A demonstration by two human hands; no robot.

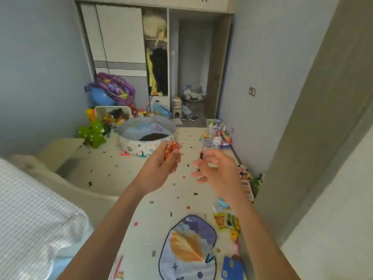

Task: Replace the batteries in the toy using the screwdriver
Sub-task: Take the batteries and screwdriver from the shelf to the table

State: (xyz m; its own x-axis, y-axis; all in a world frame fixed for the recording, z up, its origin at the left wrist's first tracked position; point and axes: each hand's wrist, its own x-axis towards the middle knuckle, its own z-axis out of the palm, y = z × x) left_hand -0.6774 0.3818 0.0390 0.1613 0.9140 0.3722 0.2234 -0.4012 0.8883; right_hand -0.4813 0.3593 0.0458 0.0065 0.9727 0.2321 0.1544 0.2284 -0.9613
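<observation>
We look down into a child's bedroom, with the wardrobe [121,37] filling the upper middle of the frame, its right section open on hanging clothes, and the speckled floor mat [125,178] spreading across the centre and lower part. A striped bed cover [30,209] takes the lower left, and a round fabric play bin [147,138] sits just above the centre, with a heap of toys in the upper left behind it, among them a green dinosaur [92,134]. A leaf-patterned rug [189,247] lies at the bottom centre, and more small toys line the right edge of the mat along the wall. Both our arms reach up from the bottom into the middle of the frame. Our left hand [161,168] is curled closed around a small bunch of orange batteries [170,149], their ends poking up past the fingers just left of centre. Our right hand [218,170] pinches the slim screwdriver [201,152] by its dark handle between thumb and fingertips, the other fingers loosely spread, the shaft pointing up just right of centre. We cannot tell which toy is meant; none is in hand or set out before us. We judge the task barely begun: tool and batteries are gathered, while picking the toy, unscrewing its cover, swapping cells and closing it all remain.
</observation>
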